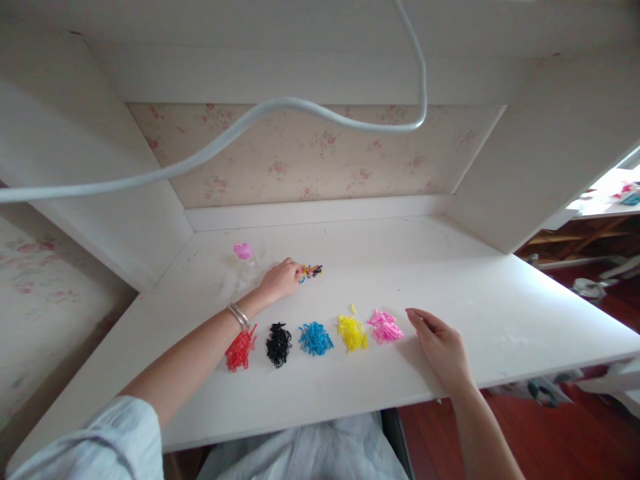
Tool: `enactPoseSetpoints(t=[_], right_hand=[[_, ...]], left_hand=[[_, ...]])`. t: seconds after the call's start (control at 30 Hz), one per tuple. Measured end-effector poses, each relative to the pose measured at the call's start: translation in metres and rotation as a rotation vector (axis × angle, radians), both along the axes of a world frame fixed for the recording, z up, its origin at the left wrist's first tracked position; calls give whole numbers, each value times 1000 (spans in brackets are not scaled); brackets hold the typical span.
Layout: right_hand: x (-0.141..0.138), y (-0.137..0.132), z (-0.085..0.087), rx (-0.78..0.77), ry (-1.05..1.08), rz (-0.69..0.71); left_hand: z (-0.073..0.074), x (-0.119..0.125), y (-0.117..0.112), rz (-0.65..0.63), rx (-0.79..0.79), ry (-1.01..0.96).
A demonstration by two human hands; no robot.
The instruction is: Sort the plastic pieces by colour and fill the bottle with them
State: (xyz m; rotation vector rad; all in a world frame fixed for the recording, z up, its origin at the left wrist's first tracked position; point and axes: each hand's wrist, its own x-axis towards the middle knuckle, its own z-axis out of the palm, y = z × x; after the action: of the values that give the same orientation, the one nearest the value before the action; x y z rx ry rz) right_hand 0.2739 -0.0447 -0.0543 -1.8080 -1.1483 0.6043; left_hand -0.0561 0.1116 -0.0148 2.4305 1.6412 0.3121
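Observation:
My left hand [283, 280], with silvery bangles on the wrist, reaches to a small mixed pile of rubber bands [314, 271]. Its fingers are pinched together at the pile's left edge, on some of the bands. Nearer to me lie sorted piles in a row: red rubber bands [240, 351] beside my left forearm, black rubber bands [279, 345], blue rubber bands [316, 339], yellow rubber bands [353, 333] and pink rubber bands [385, 327]. Just right of the pink pile is my right hand [444, 345], thumb and forefinger pressed together. What they hold, if anything, is too small to make out.
A clear container with a pink top [243, 251] is behind my left hand on the white desk [350, 387]. A white cable [300, 103] hangs across the upper view. White side panels [525, 147] and a floral back wall [325, 147] enclose the desk.

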Motion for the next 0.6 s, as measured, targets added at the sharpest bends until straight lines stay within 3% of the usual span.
enactPoseSetpoints(t=[0.13, 0.3, 0.47, 0.6], right_hand=[[0, 0, 1, 9, -11, 1], [0, 0, 0, 12, -16, -1], [-1, -1, 0, 26, -27, 4], [0, 0, -2, 30, -51, 12]], left_hand=[[13, 11, -7, -46, -81, -63], [24, 40, -33, -156, -254, -101], [19, 73, -57, -221, -334, -96], [11, 84, -60, -234, -356, -78]])
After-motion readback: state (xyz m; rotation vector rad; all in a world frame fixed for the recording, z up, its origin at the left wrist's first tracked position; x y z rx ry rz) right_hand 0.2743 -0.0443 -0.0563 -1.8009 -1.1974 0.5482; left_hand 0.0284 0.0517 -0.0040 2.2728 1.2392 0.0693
